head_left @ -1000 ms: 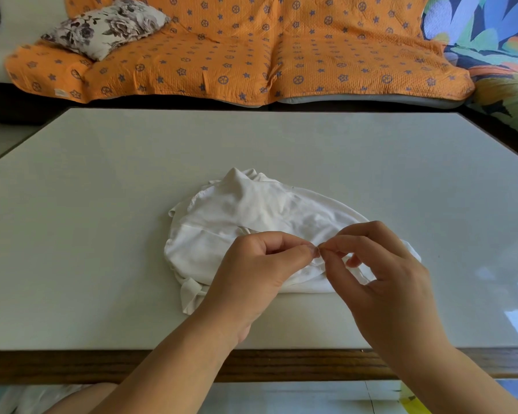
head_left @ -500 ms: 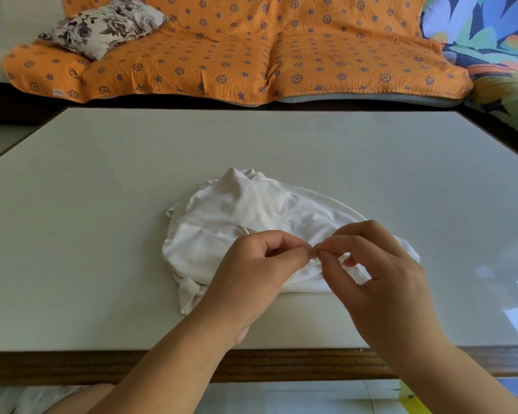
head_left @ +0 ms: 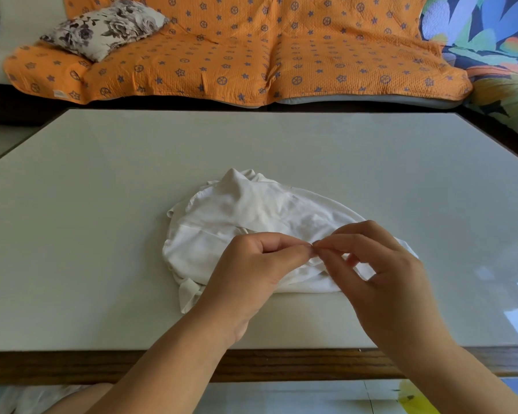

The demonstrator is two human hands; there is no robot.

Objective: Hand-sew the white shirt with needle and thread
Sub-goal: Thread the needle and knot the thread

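Head view: we look down on a white shirt (head_left: pixel 237 222) lying bunched in a rounded heap on the near middle of a pale table (head_left: pixel 102 174). Its cloth is soft and creased, with a peak of fabric at the far side, a seam or hem running across the left part, and a loose tail hanging towards the near left. Both hands hover over the shirt's near right part. The left hand (head_left: pixel 251 273) has its thumb and forefinger tips pressed together in a pinch, the other fingers curled under. The right hand (head_left: pixel 383 273) pinches likewise, its other fingers loosely arched above the cloth. The two pinches meet tip to tip just above the fabric. Whatever lies between the fingertips is too small for us to make out, so we cannot tell whether needle or thread is there. Beyond the table's far edge sits a sofa under an orange cover (head_left: pixel 251 55), with a flowered pillow (head_left: pixel 105 28) at the far left. Against half a second earlier, we find the shirt in the same heap and place, and both hands keep the same pinching pose at nearly the same spot.
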